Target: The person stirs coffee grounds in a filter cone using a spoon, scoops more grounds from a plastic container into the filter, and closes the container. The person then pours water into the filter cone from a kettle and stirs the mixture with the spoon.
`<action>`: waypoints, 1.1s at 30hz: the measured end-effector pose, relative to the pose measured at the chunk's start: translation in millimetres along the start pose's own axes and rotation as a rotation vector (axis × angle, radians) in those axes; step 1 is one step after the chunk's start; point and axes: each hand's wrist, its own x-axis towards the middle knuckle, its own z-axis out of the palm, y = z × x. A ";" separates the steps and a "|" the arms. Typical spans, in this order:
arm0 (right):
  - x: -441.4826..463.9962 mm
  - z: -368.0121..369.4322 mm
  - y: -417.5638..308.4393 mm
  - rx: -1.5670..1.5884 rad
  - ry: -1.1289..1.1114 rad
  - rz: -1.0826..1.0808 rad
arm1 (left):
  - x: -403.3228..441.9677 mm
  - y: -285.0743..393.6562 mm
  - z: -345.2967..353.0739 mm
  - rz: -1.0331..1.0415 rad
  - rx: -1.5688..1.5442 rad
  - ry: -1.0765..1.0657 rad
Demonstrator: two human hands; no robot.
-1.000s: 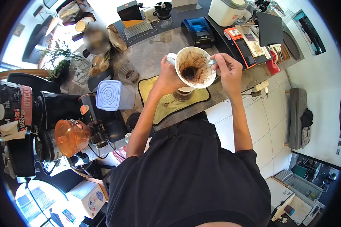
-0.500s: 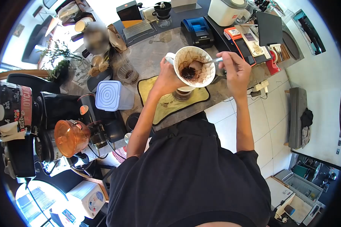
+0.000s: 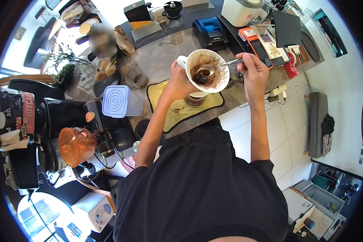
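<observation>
My left hand (image 3: pixel 180 83) is closed around the side of a white coffee dripper (image 3: pixel 221 83), near its handle. The dripper is tilted toward me, and wet dark coffee grounds (image 3: pixel 201 79) cling to its ribbed inner wall. Between the thumb and fingers of my right hand (image 3: pixel 253 72) is the handle of a metal spoon (image 3: pixel 231 63). Its bowl is inside the dripper, touching or just over the grounds. Below the dripper, a glass vessel (image 3: pixel 194 101) is partly hidden on a yellow cloth (image 3: pixel 177 117).
Left of the cloth are a lidded plastic tub (image 3: pixel 116 101) and a drinking glass (image 3: pixel 136 78) with dark residue. A coffee grinder with an orange hopper (image 3: pixel 77 147) stands farther left. Behind are a blue-topped printer (image 3: pixel 210 34) and an orange card terminal (image 3: pixel 248 34).
The spoon's bowl has shifted slightly inside the dripper, and its hollow now faces up more. My right hand has moved slightly with it. My left hand and the dripper stay nearly still.
</observation>
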 end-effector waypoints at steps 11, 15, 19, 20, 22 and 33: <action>-0.9 10.3 9.6 -0.339 -0.141 -0.077 | 3.2 3.8 -1.7 0.038 -0.025 -0.047; 3.4 7.9 12.9 -0.123 -0.100 0.061 | 2.4 2.1 -0.1 0.005 -0.027 -0.027; 4.7 5.0 0.1 -0.037 -0.051 0.041 | 1.6 3.4 0.7 -0.009 -0.107 0.040; 4.0 5.7 -5.9 -0.073 -0.057 0.001 | 1.5 2.3 1.2 -0.009 -0.109 0.037; 1.9 9.1 -18.7 -0.169 -0.074 -0.084 | 2.3 -1.1 0.9 0.005 -0.096 0.030; -3.9 6.4 18.9 -0.055 -0.054 0.137 | -1.4 -0.5 -2.1 -0.021 0.063 -0.030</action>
